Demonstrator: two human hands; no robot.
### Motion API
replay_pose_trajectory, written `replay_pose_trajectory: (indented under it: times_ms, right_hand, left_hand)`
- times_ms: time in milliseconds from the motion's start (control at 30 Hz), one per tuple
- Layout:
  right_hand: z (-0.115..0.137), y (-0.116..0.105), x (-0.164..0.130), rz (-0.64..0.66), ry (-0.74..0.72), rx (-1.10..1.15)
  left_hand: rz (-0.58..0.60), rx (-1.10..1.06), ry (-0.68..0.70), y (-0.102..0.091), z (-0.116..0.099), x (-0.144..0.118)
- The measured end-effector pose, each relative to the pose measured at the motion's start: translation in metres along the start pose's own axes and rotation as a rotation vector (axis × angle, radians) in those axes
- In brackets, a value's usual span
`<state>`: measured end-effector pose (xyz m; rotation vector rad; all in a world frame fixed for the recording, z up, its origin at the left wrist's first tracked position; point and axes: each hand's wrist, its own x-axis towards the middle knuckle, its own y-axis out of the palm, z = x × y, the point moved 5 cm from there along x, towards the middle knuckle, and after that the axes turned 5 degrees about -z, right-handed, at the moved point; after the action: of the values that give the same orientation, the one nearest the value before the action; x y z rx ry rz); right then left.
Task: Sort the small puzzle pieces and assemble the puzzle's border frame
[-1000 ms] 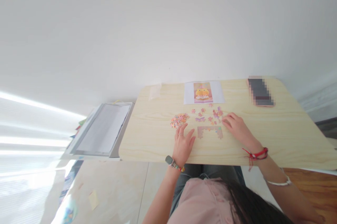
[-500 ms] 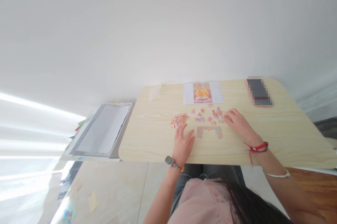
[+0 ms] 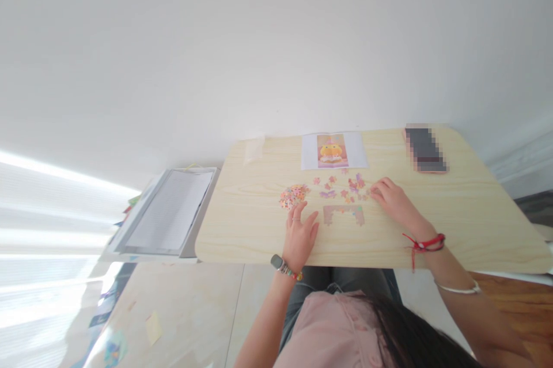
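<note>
My left hand (image 3: pixel 299 232) rests on the table with its fingers spread, just below a pile of small jigsaw pieces (image 3: pixel 294 196). To the right, the fingers of my right hand (image 3: pixel 389 195) are pinched together at the edge of the loose jigsaw pieces (image 3: pixel 355 184); what they hold, if anything, is too small to make out. Between my hands lies a joined strip of puzzle (image 3: pixel 344 209), shaped like an upside-down U. Behind the pieces is a white sheet with a printed picture (image 3: pixel 332 151) of a yellow figure.
A phone (image 3: pixel 427 150), partly blurred, lies at the back right of the wooden table (image 3: pixel 246 230). A clear plastic bag (image 3: pixel 254 150) is at the back left. Left of the table stands a grey-white tray or box with papers (image 3: pixel 166 212). A white wall rises behind.
My right hand has shifted slightly to the right, away from the loose pieces, its fingers still pinched. My left hand has stayed in place.
</note>
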<state>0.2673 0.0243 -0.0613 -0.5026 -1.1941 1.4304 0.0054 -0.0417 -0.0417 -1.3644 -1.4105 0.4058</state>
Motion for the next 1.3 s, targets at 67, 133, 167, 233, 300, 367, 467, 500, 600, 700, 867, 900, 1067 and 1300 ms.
replay_pose_trajectory:
  times_ms: [67, 133, 167, 233, 300, 367, 467, 500, 600, 700, 867, 900, 1067, 1300]
  right_hand:
    - [0.000, 0.001, 0.001, -0.006, 0.002, -0.014]
    - [0.001, 0.002, 0.003, -0.006, 0.008, -0.024]
    - [0.002, 0.002, 0.004, -0.002, 0.008, -0.026]
    - [0.004, 0.001, 0.005, 0.005, 0.004, -0.023]
    - [0.009, -0.001, 0.006, 0.000, -0.005, -0.014]
    - [0.016, -0.004, 0.009, -0.011, -0.017, 0.006]
    - [0.031, -0.005, 0.016, -0.001, -0.044, 0.041]
    - [0.037, -0.003, 0.020, 0.010, -0.053, 0.048]
    - [0.054, 0.005, 0.032, 0.051, -0.080, 0.042]
    - [0.068, 0.015, 0.045, 0.088, -0.106, -0.008]
    - [0.082, 0.030, 0.062, 0.142, -0.109, -0.089]
    - [0.083, 0.033, 0.065, 0.150, -0.099, -0.100]
    - [0.088, 0.045, 0.076, 0.189, -0.061, -0.222]
    - [0.093, 0.051, 0.081, 0.206, -0.098, -0.255]
  left_hand:
    - [0.000, 0.005, 0.001, 0.000, -0.001, 0.000]
    - [0.002, 0.010, 0.000, 0.000, -0.001, 0.000]
    - [0.002, 0.013, -0.001, 0.000, 0.000, 0.000]
    - [0.001, 0.017, -0.002, 0.000, 0.000, -0.001]
    - [-0.001, 0.021, -0.002, 0.000, 0.001, -0.001]
    - [-0.004, 0.020, -0.001, 0.000, 0.002, -0.002]
    - [-0.010, 0.014, 0.007, 0.001, 0.002, -0.001]
    - [-0.011, 0.014, 0.009, 0.001, 0.001, -0.001]
    - [-0.005, 0.019, 0.011, 0.002, 0.000, 0.000]
    - [0.005, 0.023, 0.009, 0.002, -0.001, 0.001]
    - [0.003, 0.016, 0.002, 0.001, 0.001, 0.000]
    - [0.002, 0.015, 0.003, 0.001, 0.002, -0.001]
    - [-0.006, 0.011, 0.020, 0.004, 0.003, -0.002]
    - [-0.017, -0.003, 0.012, 0.005, 0.003, -0.001]
